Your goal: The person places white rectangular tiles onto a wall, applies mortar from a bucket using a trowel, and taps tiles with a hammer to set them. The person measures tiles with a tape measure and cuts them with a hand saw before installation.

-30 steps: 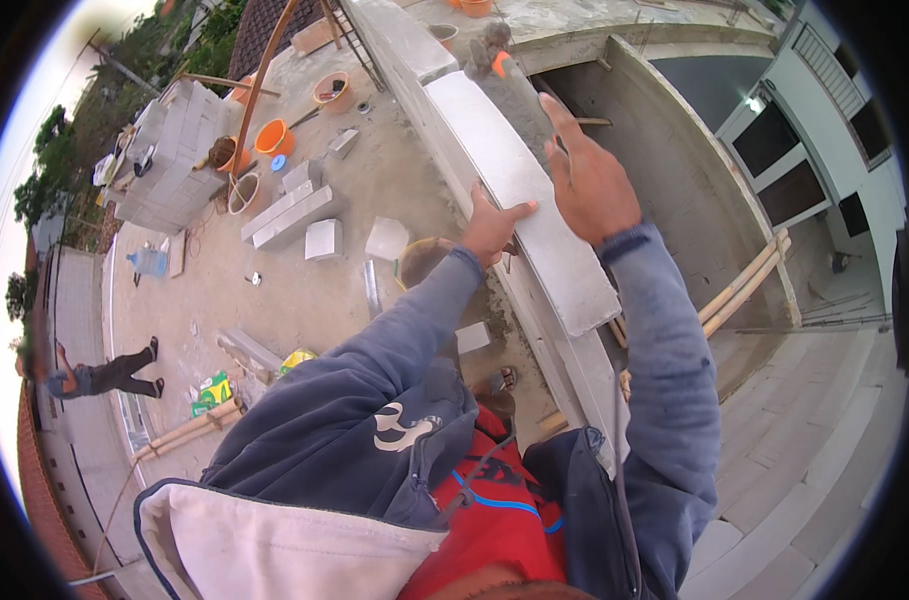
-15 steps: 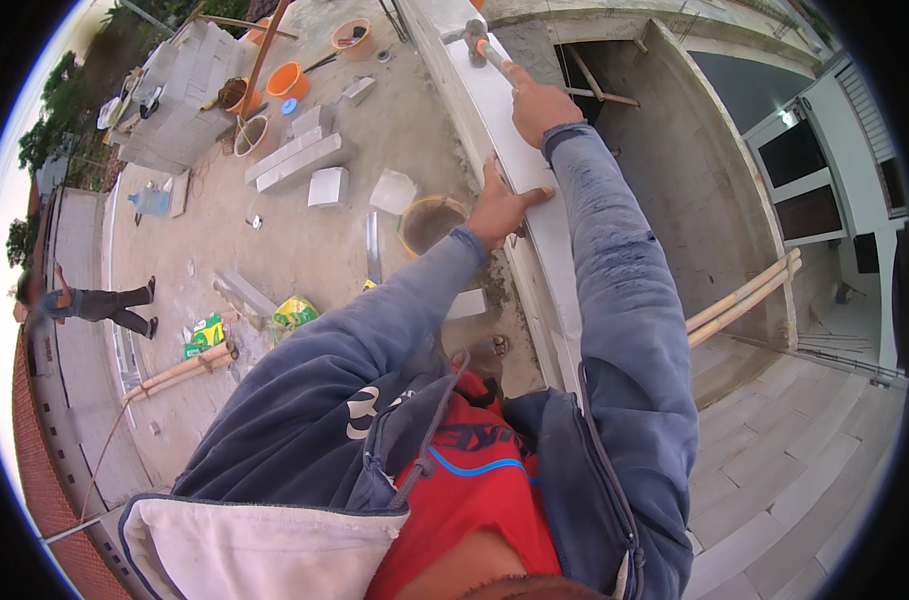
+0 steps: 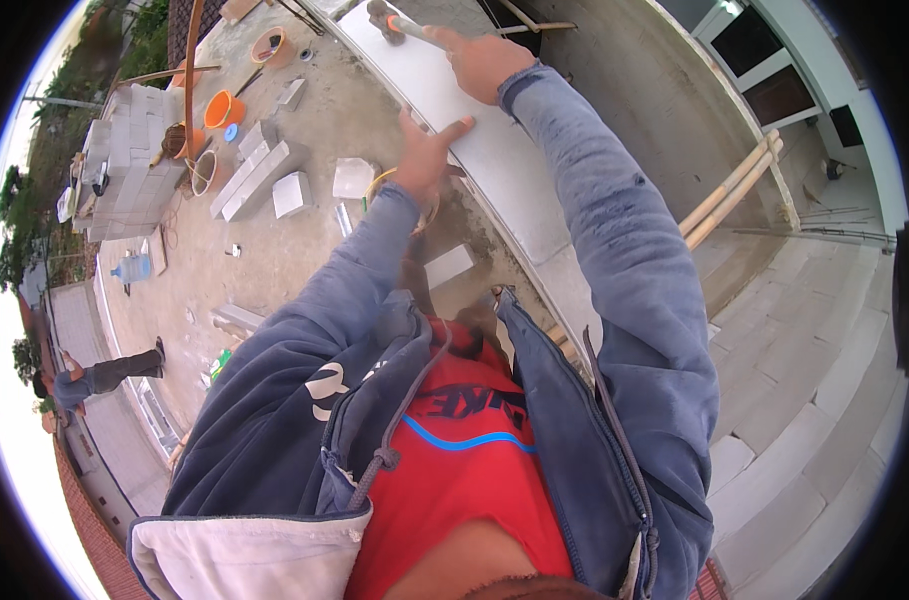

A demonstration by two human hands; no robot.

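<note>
My right hand (image 3: 487, 68) is closed round the handle of a hammer (image 3: 386, 24), whose dark head is over or on the far end of a pale block (image 3: 509, 160). I cannot tell whether the head touches it. The block lies along the top of a wall. My left hand (image 3: 426, 152) rests at the block's left edge, fingers spread and thumb reaching over its top face.
Left of the wall, loose white blocks (image 3: 258, 180), orange buckets (image 3: 224, 108) and a stacked block pile (image 3: 139, 160) stand on the floor. A person (image 3: 104, 376) is at the far left. Bamboo poles (image 3: 731, 188) cross beside the right-hand recess.
The whole view has swung, so the wall and both hands appear farther up and left. My right hand still grips the hammer, and my left hand stays at the block's edge.
</note>
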